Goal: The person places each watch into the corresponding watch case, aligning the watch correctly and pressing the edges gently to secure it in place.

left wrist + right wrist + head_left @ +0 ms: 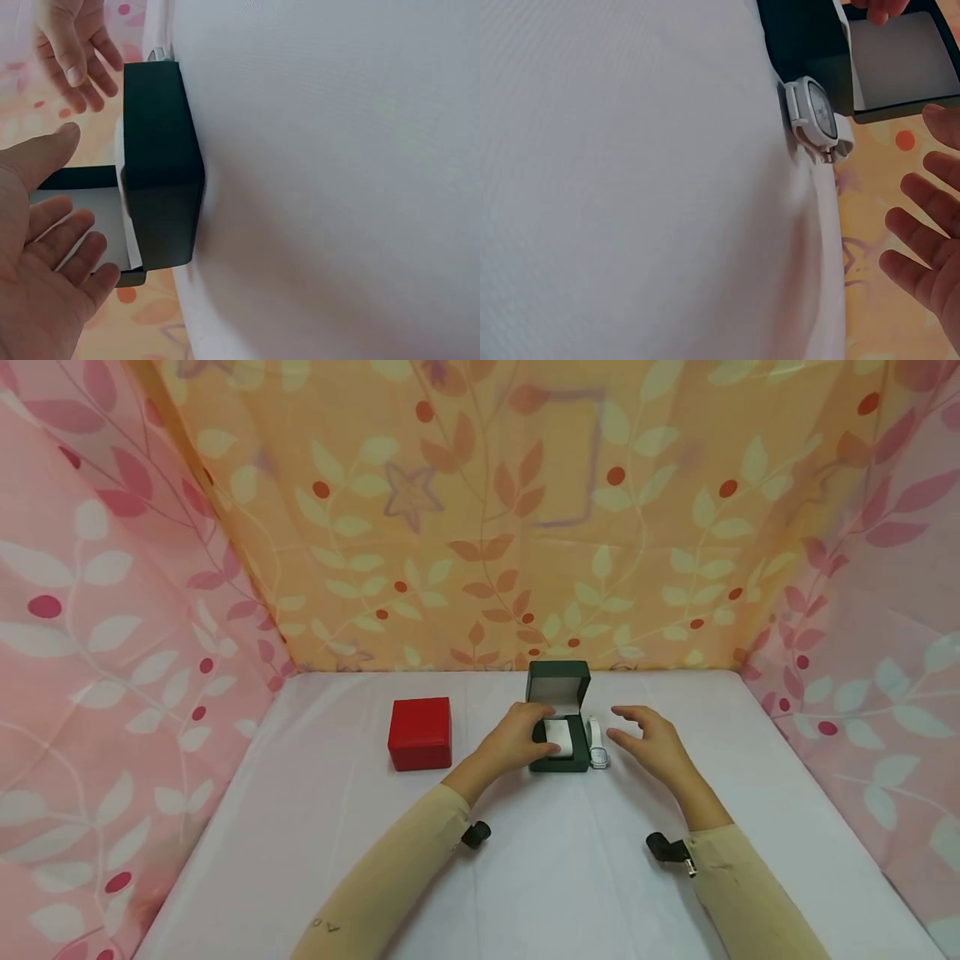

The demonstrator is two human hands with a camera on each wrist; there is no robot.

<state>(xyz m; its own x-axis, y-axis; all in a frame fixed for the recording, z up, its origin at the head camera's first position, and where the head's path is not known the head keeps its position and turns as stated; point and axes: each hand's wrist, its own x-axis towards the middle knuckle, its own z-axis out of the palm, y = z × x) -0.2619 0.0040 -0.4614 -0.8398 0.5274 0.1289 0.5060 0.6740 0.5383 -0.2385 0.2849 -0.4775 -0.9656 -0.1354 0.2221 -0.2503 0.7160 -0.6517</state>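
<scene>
A dark green watch box point(558, 766) stands on the table with its lid point(558, 672) raised. Inside it shows a white cushion point(559, 737). Over the box's left side is my left hand point(519, 732), thumb and fingers spread apart; in the left wrist view no object shows between the left fingers point(82, 259). A white-strapped watch point(598, 757) with a square face lies right beside the box, also visible as a watch point(819, 112) in the right wrist view. To the right of the watch, my right hand point(651, 743) hovers with fingers parted, holding nothing.
A closed red box point(420, 733) stands to the left of the green one. White cloth point(555, 877) covers the table. Patterned curtains hang at the back point(480, 510) and along both sides. Small black cameras point(477, 835) sit on the sleeves.
</scene>
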